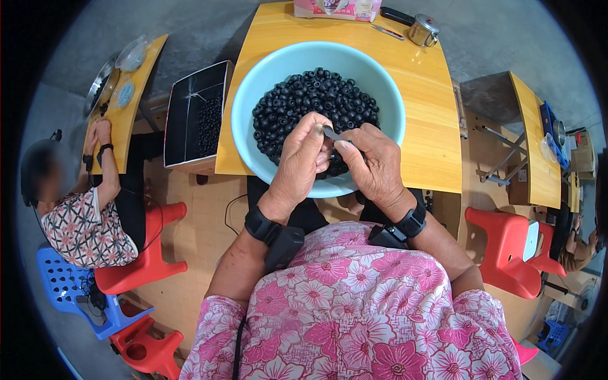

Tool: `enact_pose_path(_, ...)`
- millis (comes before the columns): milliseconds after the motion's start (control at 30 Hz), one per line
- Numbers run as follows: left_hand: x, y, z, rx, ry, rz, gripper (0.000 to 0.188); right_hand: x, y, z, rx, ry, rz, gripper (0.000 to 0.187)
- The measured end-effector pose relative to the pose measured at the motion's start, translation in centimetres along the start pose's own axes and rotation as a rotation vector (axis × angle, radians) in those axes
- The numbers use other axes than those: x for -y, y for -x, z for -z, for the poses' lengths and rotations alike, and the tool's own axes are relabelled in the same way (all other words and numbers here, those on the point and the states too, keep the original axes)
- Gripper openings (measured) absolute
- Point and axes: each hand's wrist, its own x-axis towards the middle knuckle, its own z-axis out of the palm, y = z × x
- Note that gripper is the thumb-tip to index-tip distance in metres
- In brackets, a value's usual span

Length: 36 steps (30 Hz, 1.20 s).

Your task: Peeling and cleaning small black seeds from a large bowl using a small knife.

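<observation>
A light blue plastic basin (396,120) sits on the yellow wooden table (430,142), holding a heap of glossy black beads (310,95), many showing a round hole. The 2 bare hands meet above the basin's near side. The right hand (375,158) grips a small grey blade-like tool (332,133) between thumb and curled fingers, over the beads. The left hand (301,152) is curled closed against the tool's far end; whether it pinches a bead, I cannot tell.

Left of the table, a black-lined box (201,166) holds more black beads (210,130) along its right side. A lidded metal cup (423,31) stands at the table's far right corner, its contents hidden. Near it, a pink-and-white package (348,9) bears printed lettering. At the left-hand table, a clear plastic bowl (132,56) stands near a co-worker; on the right, a blue tray (546,120) holds a steel bowl (558,132).
</observation>
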Motion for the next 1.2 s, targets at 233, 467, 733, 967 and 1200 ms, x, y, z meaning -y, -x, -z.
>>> enact_pose_path(233,-0.26,-0.05,0.09,0.003,-0.028,-0.056,0.024,-0.06,-0.67,-0.51,-0.058,-0.09,-0.093,0.019)
enact_pose_path(467,-0.68,-0.27,-0.11,-0.023,-0.022,0.008,0.023,-0.34,-0.6,-0.42,-0.101,-0.187,-0.055,0.02)
enact_pose_path(733,-0.74,-0.24,-0.14,-0.046,0.06,0.058,0.024,-0.07,-0.4,0.08,0.014,-0.138,-0.022,0.017)
enact_pose_path(967,-0.78,-0.06,0.0,-0.017,0.051,0.038,0.028,0.3,-0.23,0.14,0.037,-0.065,-0.027,0.016)
enact_pose_path(1200,-0.52,-0.09,-0.01,-0.037,0.058,0.059,0.025,0.12,-0.01,0.01,0.027,-0.034,-0.013,0.016)
